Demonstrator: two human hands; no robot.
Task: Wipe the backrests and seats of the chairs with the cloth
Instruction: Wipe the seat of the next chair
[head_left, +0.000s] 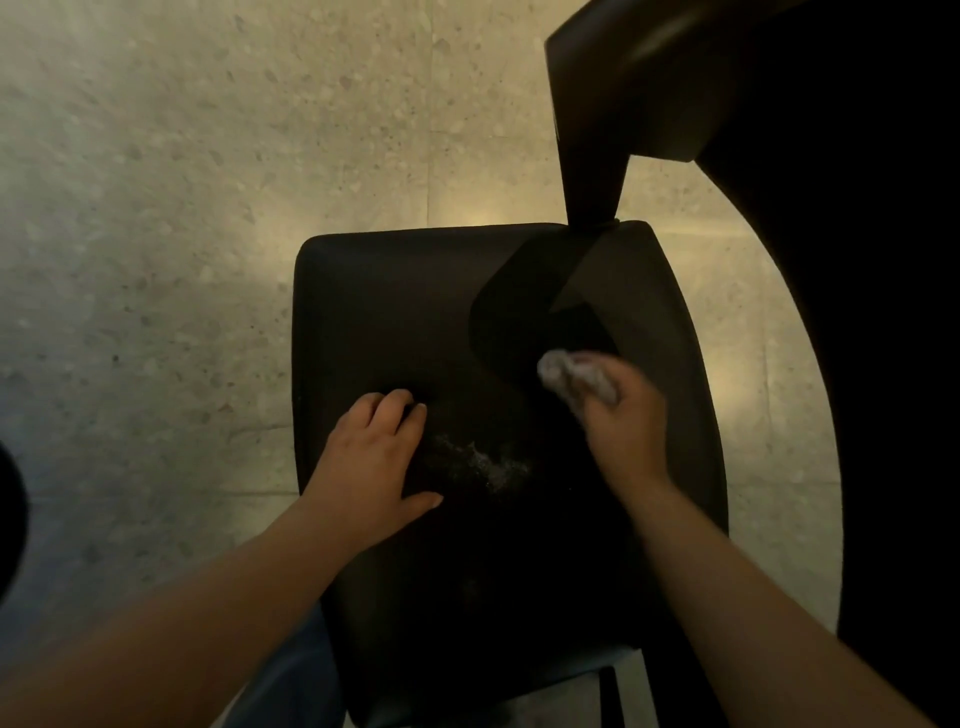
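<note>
Left hand (374, 457) lies flat on the seat (395, 301), fingers spread and holding nothing. I'd guess it's there to steady the chair. Right hand (623, 421) is curled tight round the bunched cloth (571, 376), pressing it onto the right side of the seat. A dusty smear (483, 460) sits between the hands, so that's probably the next bit to wipe. No brands, labels or writing that I can spot.

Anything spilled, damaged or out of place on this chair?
Yes: a pale speckled patch lies on the dark seat, between the left hand resting there and the right hand gripping the cloth. Dust or residue; I cannot tell which.
</note>
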